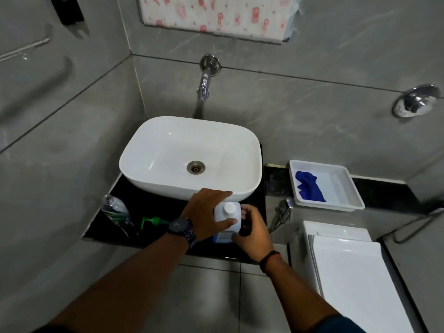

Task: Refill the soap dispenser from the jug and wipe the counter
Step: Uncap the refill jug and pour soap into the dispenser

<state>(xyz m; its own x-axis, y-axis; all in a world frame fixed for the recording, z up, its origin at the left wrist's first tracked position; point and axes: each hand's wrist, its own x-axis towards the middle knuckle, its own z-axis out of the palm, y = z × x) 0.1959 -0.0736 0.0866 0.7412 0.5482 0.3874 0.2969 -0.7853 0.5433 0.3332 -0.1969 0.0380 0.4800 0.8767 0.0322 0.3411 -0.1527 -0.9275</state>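
Observation:
A white jug [228, 216] with a white screw cap stands on the black counter [153, 205] in front of the basin. My left hand [206, 212] wraps around its left side, thumb across the front. My right hand [252, 229] grips its right side by the handle. The clear soap dispenser bottle [116, 210] stands uncapped at the counter's left end. Its green pump head [153, 221] lies on the counter beside it. A blue cloth [308, 187] lies in a white tray [346, 188] on the ledge to the right.
A white basin [168, 150] fills the back of the counter under a chrome wall tap [204, 87]. A chrome spray nozzle [284, 207] hangs right of the counter. A white toilet cistern and lid [348, 272] sit at lower right.

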